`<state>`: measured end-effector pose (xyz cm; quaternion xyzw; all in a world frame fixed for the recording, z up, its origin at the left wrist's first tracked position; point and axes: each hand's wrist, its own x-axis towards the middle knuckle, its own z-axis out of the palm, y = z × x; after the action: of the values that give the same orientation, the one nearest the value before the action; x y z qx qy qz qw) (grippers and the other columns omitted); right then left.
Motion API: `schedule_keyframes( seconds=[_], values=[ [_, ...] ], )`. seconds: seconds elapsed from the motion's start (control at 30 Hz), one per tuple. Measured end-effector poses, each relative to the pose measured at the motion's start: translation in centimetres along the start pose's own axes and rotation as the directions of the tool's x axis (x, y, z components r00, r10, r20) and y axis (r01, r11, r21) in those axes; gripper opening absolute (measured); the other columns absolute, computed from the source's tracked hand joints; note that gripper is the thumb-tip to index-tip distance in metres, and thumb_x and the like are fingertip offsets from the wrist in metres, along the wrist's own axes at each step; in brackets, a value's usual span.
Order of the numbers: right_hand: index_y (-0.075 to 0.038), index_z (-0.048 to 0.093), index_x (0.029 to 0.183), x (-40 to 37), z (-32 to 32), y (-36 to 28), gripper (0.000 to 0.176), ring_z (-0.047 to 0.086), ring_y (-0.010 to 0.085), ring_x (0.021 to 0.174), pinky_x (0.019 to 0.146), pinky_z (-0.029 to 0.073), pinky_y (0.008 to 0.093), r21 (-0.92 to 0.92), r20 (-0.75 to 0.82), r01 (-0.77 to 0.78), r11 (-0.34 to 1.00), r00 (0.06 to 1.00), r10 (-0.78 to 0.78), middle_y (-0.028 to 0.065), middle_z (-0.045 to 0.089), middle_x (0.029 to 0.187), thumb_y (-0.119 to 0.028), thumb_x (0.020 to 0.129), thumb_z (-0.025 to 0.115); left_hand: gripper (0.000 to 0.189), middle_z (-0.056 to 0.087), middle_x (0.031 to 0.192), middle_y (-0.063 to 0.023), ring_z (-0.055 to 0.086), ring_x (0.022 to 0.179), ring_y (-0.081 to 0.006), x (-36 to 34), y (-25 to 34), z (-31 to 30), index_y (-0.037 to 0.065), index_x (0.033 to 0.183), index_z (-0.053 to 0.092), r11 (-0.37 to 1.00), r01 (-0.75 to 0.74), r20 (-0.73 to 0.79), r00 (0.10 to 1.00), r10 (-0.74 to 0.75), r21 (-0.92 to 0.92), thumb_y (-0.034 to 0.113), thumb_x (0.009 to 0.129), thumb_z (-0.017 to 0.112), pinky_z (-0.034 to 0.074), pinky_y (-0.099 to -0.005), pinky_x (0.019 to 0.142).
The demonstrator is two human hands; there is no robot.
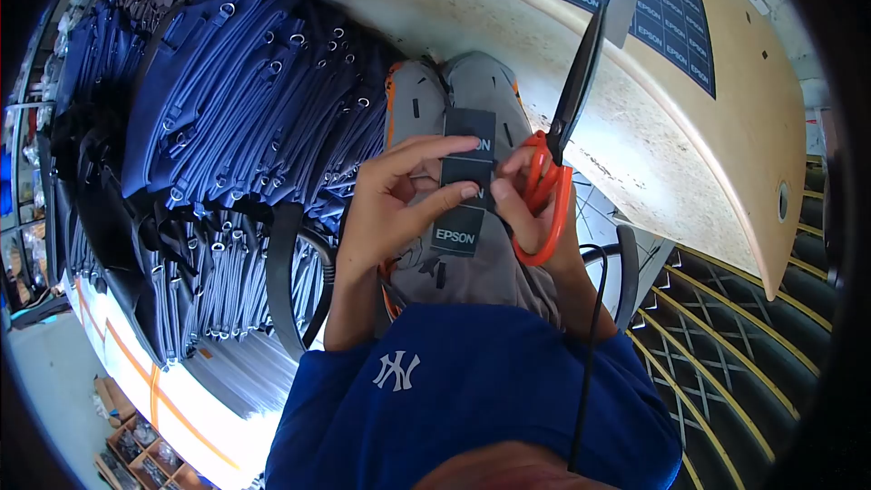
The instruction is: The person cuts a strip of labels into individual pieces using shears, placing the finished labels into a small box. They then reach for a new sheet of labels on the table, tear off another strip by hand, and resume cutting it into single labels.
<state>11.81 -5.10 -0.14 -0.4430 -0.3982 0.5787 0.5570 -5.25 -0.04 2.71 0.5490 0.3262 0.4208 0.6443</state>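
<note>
My left hand (386,204) is closed on a short strip of black EPSON labels (456,230), thumb and index finger lying across its front. The strip hangs over my lap, several printed labels long, and my fingers cover part of its lettering. In my right hand (522,209) is a pair of scissors (562,195) with orange-red handles, looped around the fingers. Its dark blades point up and away, toward the table edge. The right thumb tip and fingers meet the right edge of the strip.
On the pale table (508,36) ahead lie printed EPSON label sheets (671,27). To the left are stacked blue fabric pieces (245,100) with metal rings, and black straps (227,281) below them. A black cable (590,372) runs over my shirt. Yellow-edged slats (726,336) stand at right.
</note>
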Motion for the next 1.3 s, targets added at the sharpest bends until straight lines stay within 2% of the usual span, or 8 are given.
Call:
schedule_keyframes(
  seconds=[0.07, 0.2, 0.27, 0.5, 0.67, 0.93, 1.1, 1.3],
  values=[
    [-0.001, 0.046, 0.107, -0.6, -1.0, -0.2, 0.039, 0.049, 0.0051, 0.073, 0.067, 0.042, 0.0186, -0.402, -0.08, -0.126, 0.907, 0.992, 0.102, 0.0033, 0.053, 0.093, -0.007, 0.078, 0.072, 0.046, 0.058, 0.107, -0.0119, 0.061, 0.085, -0.0107, 0.3, 0.5, -1.4, -0.003, 0.114, 0.06, 0.981, -0.022, 0.039, 0.999, 0.015, 0.192, -0.013, 0.07, 0.069, 0.05, -0.0213, 0.077],
    [0.003, 0.029, 0.134, -2.7, -4.5, 2.3, 0.089, 0.049, 0.0117, 0.084, 0.075, 0.043, 0.0262, -0.395, -0.003, -0.17, 0.903, 0.983, 0.184, 0.0065, 0.051, 0.103, -0.032, 0.07, 0.081, 0.051, 0.059, 0.106, -0.0093, 0.054, 0.073, -0.0035, 0.8, 1.3, -3.1, -0.001, 0.116, 0.061, 0.948, -0.015, 0.117, 0.993, -0.023, 0.318, -0.012, 0.067, 0.072, 0.047, -0.0162, 0.066],
    [0.003, 0.033, 0.13, -4.1, -6.0, 2.2, 0.088, 0.049, 0.0128, 0.083, 0.074, 0.043, 0.027, -0.494, 0.083, -0.131, 0.86, 0.977, 0.197, 0.0072, 0.051, 0.102, -0.043, 0.069, 0.078, 0.056, 0.045, 0.067, 0.0026, 0.036, 0.06, -0.0024, 1.1, 1.5, -3.3, 0.005, 0.12, 0.06, 0.959, -0.029, 0.149, 0.989, -0.014, 0.281, -0.003, 0.067, 0.076, 0.032, -0.0184, 0.052],
    [-0.002, 0.048, 0.103, -6.9, -7.7, 0.2, 0.079, 0.048, 0.0151, 0.075, 0.065, 0.039, 0.0285, -0.518, 0.378, -0.15, 0.842, 0.843, 0.383, 0.0072, 0.048, 0.085, -0.073, 0.07, 0.06, 0.059, 0.036, 0.053, 0.0055, 0.038, 0.05, -0.0025, 1.7, 1.5, -4.8, 0.008, 0.121, 0.059, 0.932, 0.06, 0.188, 0.973, -0.135, 0.356, 0.0, 0.066, 0.078, 0.048, -0.0202, 0.071],
    [-0.002, 0.05, 0.102, -6.1, -7.8, -0.7, 0.077, 0.049, 0.0172, 0.07, 0.062, 0.04, 0.0298, -0.499, 0.492, -0.064, 0.864, 0.8, 0.344, 0.0059, 0.049, 0.08, -0.07, 0.069, 0.063, 0.065, 0.056, 0.074, 0.0038, 0.04, 0.052, 0.001, 2.0, 0.8, -5.0, 0.007, 0.12, 0.06, 0.916, -0.182, 0.459, 0.888, -0.003, 0.357, -0.001, 0.06, 0.082, 0.041, -0.016, 0.047],
    [-0.002, 0.051, 0.098, -5.6, -8.2, -1.4, 0.062, 0.052, 0.0182, 0.069, 0.061, 0.042, 0.0321, -0.576, 0.527, -0.031, 0.817, 0.75, 0.4, 0.0067, 0.053, 0.08, -0.056, 0.073, 0.069, 0.06, 0.058, 0.069, 0.0005, 0.037, 0.047, 0.0014, 2.0, 1.0, -4.0, 0.009, 0.12, 0.061, 0.937, -0.099, 0.553, 0.826, -0.11, 0.334, 0.003, 0.063, 0.081, 0.038, -0.0139, 0.052],
    [0.0, 0.051, 0.093, -4.7, -6.7, -3.2, 0.03, 0.054, 0.0162, 0.07, 0.062, 0.042, 0.0303, -0.555, 0.45, -0.322, 0.767, 0.659, 0.602, 0.0078, 0.056, 0.079, -0.027, 0.086, 0.063, 0.061, 0.056, 0.067, 0.0009, 0.032, 0.047, -0.0005, 2.1, 0.1, -3.7, 0.01, 0.121, 0.061, 0.948, -0.155, 0.578, 0.815, -0.035, 0.277, 0.005, 0.063, 0.082, 0.027, -0.0164, 0.045],
    [0.0, 0.053, 0.09, -4.7, -6.8, -2.4, 0.025, 0.052, 0.0165, 0.064, 0.06, 0.042, 0.0297, -0.524, 0.487, -0.192, 0.83, 0.731, 0.477, 0.0068, 0.055, 0.075, -0.023, 0.087, 0.06, 0.063, 0.057, 0.067, -0.0004, 0.035, 0.049, -0.0002, 2.2, 0.0, -3.7, 0.011, 0.121, 0.061, 0.94, -0.086, 0.559, 0.82, -0.121, 0.33, 0.007, 0.061, 0.083, 0.03, -0.0158, 0.046]
  ],
)
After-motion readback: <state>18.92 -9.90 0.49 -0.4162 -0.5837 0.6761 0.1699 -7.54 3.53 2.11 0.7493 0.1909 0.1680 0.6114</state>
